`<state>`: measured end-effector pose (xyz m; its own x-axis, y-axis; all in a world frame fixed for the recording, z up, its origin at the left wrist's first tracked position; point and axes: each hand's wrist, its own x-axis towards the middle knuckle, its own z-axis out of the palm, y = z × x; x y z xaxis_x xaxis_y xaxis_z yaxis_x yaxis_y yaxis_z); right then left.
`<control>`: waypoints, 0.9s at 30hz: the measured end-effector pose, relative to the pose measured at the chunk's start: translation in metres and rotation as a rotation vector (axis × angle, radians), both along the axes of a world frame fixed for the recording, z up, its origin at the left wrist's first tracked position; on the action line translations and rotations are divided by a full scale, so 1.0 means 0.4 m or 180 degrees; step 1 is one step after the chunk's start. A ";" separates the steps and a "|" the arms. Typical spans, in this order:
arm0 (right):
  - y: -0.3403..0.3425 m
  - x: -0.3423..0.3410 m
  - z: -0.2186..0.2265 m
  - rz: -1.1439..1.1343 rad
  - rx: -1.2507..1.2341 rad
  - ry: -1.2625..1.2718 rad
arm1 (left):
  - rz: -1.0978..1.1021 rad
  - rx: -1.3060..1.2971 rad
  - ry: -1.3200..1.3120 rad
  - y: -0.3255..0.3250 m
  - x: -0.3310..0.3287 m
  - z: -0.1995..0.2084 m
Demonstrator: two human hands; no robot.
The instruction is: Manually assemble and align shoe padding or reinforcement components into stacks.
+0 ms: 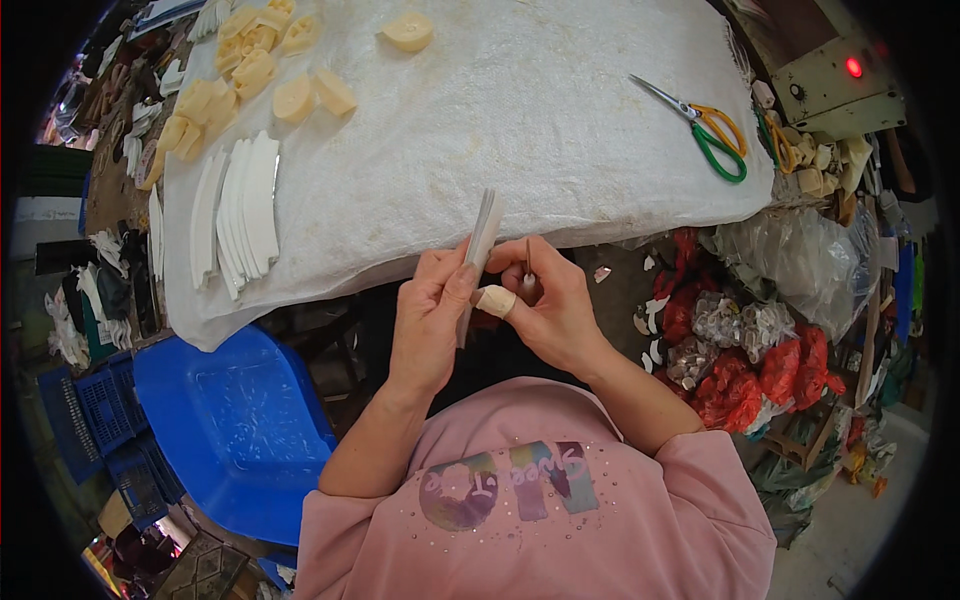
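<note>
My left hand point(428, 315) is closed around a thin stack of narrow white strips point(485, 225), held upright just in front of the table's near edge. Beside it, my right hand point(565, 310) has its fingers curled, with a wrapping of beige tape point(496, 301) on the thumb, which is close to the strips. A thin brownish piece shows between the right fingers; its kind is too small to tell. Several similar curved white strips point(262, 205) lie side by side on the white-covered table point(480, 110). Green-and-orange-handled scissors point(715, 140) lie on the right, blades pointing up-left.
Cream-coloured rolled pieces point(255, 72) are heaped at the table's far left, with a single one point(410, 32) further right. A blue plastic chair point(245, 430) stands at lower left. Red plastic bags point(780, 375) pile up on the right, below a machine box with a red light point(853, 67).
</note>
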<state>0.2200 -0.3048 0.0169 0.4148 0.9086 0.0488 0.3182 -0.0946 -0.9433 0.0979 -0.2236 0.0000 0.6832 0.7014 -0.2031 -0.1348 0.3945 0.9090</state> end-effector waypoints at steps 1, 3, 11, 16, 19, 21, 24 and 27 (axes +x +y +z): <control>0.002 -0.001 -0.005 -0.0079 -0.0063 0.0016 | -0.0080 0.0164 0.0258 0.009 -0.004 0.018; 0.000 -0.005 -0.014 -0.0070 -0.0050 0.0059 | -0.0064 0.0239 0.0447 0.025 -0.008 0.051; 0.005 -0.012 -0.003 0.0030 0.0279 -0.0181 | -0.0007 0.0538 0.0496 0.040 -0.024 0.026; -0.005 -0.004 0.004 0.0132 0.0112 -0.0219 | 0.0003 0.0239 0.0611 0.024 -0.013 0.037; -0.005 0.009 0.008 0.0252 -0.0126 -0.0170 | -0.0063 0.0204 0.0652 0.021 -0.010 0.028; -0.004 0.014 0.010 0.0239 -0.0100 -0.0090 | 0.0133 -0.0362 0.0226 0.014 -0.005 0.026; -0.005 0.006 -0.006 0.0065 -0.0051 0.0174 | 0.0274 -0.0455 0.0084 0.011 0.000 0.024; -0.010 0.007 0.008 0.0025 -0.0164 0.0135 | 0.0108 -0.0263 0.0252 0.011 -0.005 0.025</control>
